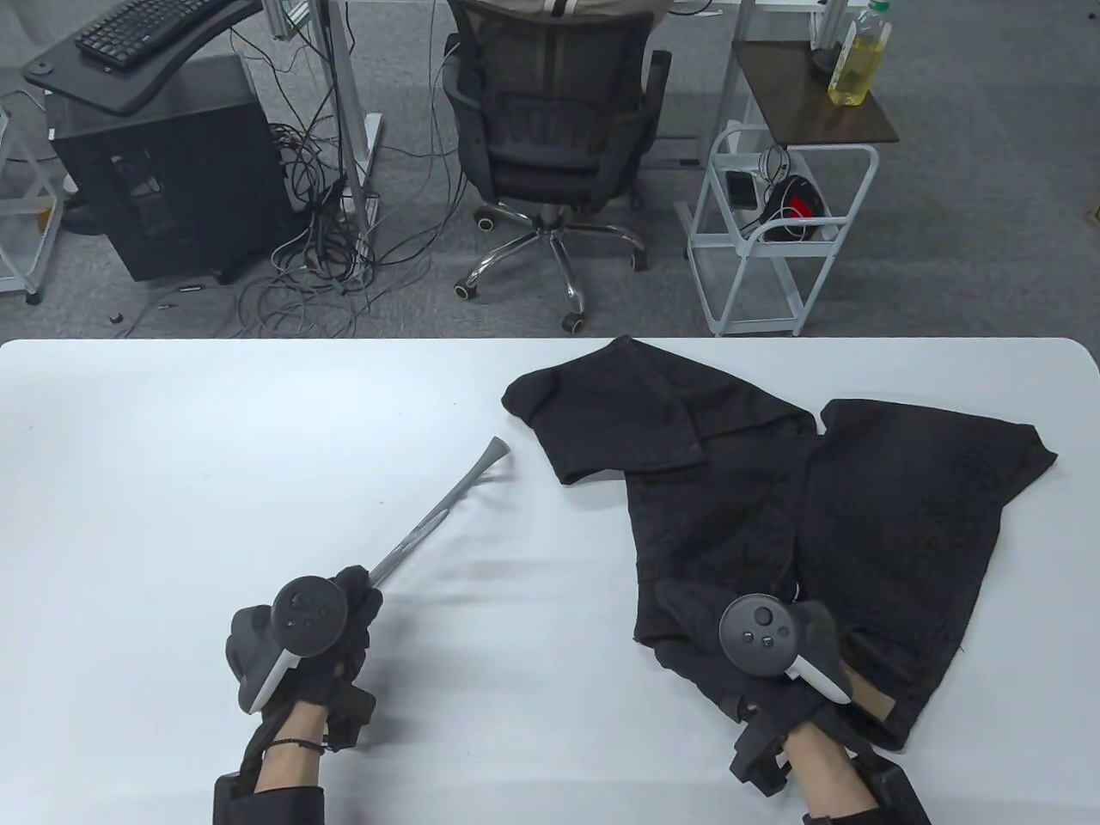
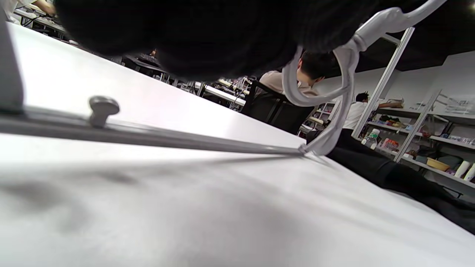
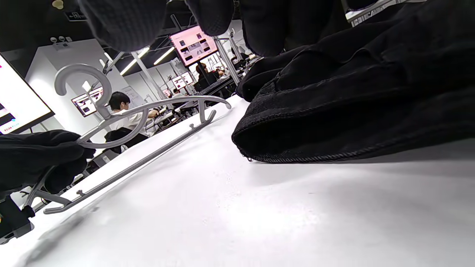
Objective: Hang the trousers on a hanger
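Trousers (image 1: 773, 481), judged soft and limp, are grasped at the hem by the right hand (image 1: 765, 662); the hanger (image 1: 438, 511) is clenched in the left hand (image 1: 301, 636).

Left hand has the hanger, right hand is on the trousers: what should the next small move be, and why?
Probably the right hand lifts the trouser hem it rests on: the trousers still lie flat, apart from the hanger that the left hand grips upright on the table.

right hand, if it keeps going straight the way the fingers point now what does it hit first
The right hand points away from the person and lies on the black trousers, so it would likely only slide further along the cloth. Past that is bare table, then the far edge.
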A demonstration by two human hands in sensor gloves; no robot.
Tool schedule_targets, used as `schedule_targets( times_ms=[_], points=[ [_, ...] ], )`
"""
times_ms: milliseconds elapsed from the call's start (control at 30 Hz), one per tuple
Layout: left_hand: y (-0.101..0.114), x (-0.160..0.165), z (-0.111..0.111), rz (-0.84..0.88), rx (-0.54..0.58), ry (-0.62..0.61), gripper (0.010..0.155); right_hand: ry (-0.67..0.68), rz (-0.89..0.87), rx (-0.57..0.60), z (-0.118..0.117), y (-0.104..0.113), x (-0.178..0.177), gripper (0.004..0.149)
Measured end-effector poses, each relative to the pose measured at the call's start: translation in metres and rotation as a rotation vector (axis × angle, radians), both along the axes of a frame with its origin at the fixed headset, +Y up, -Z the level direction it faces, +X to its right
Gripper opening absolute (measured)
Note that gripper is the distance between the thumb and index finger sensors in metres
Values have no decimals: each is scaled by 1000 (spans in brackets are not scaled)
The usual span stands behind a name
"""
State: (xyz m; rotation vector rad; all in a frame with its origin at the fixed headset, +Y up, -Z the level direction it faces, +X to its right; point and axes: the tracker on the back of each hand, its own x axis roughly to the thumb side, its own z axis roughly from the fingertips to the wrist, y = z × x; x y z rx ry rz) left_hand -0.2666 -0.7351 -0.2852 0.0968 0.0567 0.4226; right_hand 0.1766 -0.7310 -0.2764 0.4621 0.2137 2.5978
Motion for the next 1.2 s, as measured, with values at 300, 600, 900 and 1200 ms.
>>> schedule_targets(
  times_ms=[300,600,900,1200],
  points=[
    [14,7,8,27,93,-16,50,-29,-14,-6,-2,3,7,72],
    [29,18,19,44,184,-70,49,-114,-51,-6,-6,10,27,72],
    [40,34,27,25,233,-141,49,-213,-97,-23,-10,13,51,72],
    [43,48,31,4,244,-210,49,-346,-15,-74,-12,13,76,74]
  ],
)
